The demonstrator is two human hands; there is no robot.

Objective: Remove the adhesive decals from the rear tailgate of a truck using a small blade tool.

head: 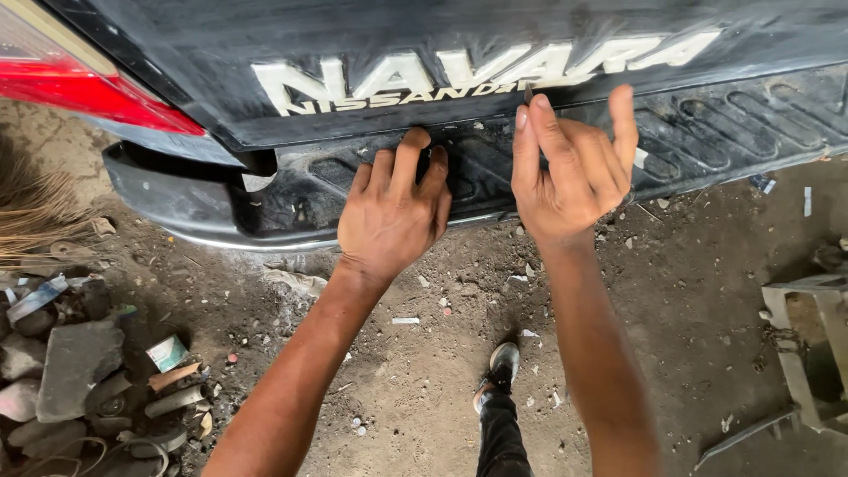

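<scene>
- The left hand (393, 216) lies palm down on the black rear bumper (707, 132) of a dark vehicle, fingers close together, their tips tucked under the lower edge of the tailgate (221, 53).
- The right hand (574, 168) is raised just beside it, palm toward the camera, with thumb and forefinger pinching a small dark tool (528, 93) whose tip points up at the tailgate's edge; the other fingers are loosely spread.
- The bumper's ribbed step runs across the view, dusty and scuffed.
- A red tail lamp (71, 84) sits at the upper left.
- Below, the dirt floor (424, 371) carries scattered scraps, a rubble pile (79, 371) at left, and 1 shoe (503, 364) between the forearms.
</scene>
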